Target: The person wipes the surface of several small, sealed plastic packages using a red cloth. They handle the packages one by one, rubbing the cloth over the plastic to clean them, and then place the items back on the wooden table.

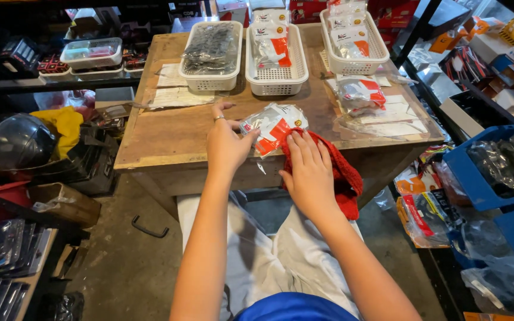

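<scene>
My left hand pinches the left edge of a clear plastic packet with a red and white card that lies on the wooden table. A ring is on one finger of that hand. My right hand presses flat on a red knitted cloth at the table's front edge, and its fingertips touch the packet's lower side. The cloth hangs partly over the edge.
Three white baskets stand at the back: the left one holds dark parts, the middle and right hold similar packets. More packets and papers lie on the table. A blue crate stands right, a black helmet left.
</scene>
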